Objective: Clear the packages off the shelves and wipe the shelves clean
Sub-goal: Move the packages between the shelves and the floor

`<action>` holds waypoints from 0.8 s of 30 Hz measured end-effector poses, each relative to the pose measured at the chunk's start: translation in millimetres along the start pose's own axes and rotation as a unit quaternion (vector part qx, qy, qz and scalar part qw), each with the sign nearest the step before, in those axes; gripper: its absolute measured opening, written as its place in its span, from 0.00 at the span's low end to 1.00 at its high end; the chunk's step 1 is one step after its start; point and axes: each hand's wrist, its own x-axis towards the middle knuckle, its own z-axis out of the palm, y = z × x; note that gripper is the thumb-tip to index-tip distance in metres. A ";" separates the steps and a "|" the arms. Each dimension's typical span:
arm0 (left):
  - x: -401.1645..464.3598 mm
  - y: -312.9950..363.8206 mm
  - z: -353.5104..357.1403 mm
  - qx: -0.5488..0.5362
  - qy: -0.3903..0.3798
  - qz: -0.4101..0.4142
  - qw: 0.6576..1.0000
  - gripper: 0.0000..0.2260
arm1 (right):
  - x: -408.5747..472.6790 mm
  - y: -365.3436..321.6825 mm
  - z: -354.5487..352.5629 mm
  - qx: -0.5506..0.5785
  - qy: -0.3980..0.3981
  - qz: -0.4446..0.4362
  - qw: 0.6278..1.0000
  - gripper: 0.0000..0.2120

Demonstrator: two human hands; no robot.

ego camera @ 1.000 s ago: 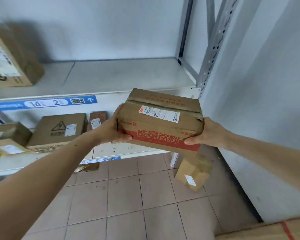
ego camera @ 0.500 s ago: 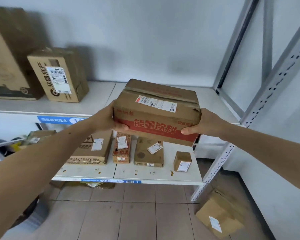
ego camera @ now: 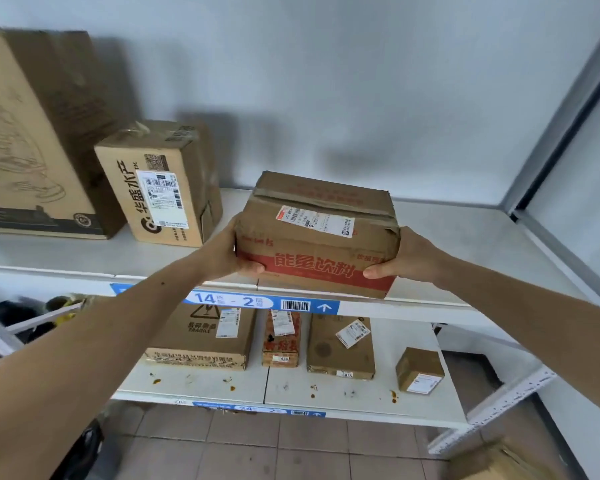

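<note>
**Box held in both hands at front edge of upper shelf**

The red-banded box (ego camera: 317, 233) sits between the two hands, long axis running left-right, parallel to the upper shelf (ego camera: 465, 244) front edge. Left hand (ego camera: 227, 252) grips its left end, thumb wrapped under the front lower edge; right hand (ego camera: 407, 256) grips the right end the same way. Both hands equally near, one per end. The box's bottom looks level with or just touching the shelf's front lip; cannot tell whether it rests there or is lifted clear. The shelf surface lies directly beyond the box, away from the person, so any move in or out runs along that front-back line, across the box's long axis.

Counts:
- Upper shelf: the held box plus two more, a tall box (ego camera: 32, 133) at far left and a medium upright box (ego camera: 160, 188) just right of it, touching or nearly so. Both are well left of the held box.
- Lower shelf (ego camera: 426, 407): four packages in a row, namely a flat fragile-marked box (ego camera: 201, 337), narrow red carton (ego camera: 280, 339), flat brown box (ego camera: 340, 348), small cube box (ego camera: 420, 370).
- Brown stains (ego camera: 394, 396) dotted along the lower shelf front, several, not wiped yet.
- One more box corner (ego camera: 496, 462) on the floor, bottom right, mostly cut off.

Judgement: clearing is far from done; six packages on the shelves besides the one in hand.
</note>
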 end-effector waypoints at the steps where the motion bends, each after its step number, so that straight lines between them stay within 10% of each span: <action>1: 7.8 -5.4 -3.5 -0.008 0.003 -0.004 1.000 0.49 | 12.6 -1.4 0.7 -0.005 0.002 0.005 1.000 0.51; 24: 87.3 -74.7 -39.4 0.007 0.045 -0.071 0.996 0.53 | 150.2 -3.4 33.6 -0.067 0.008 0.030 0.997 0.60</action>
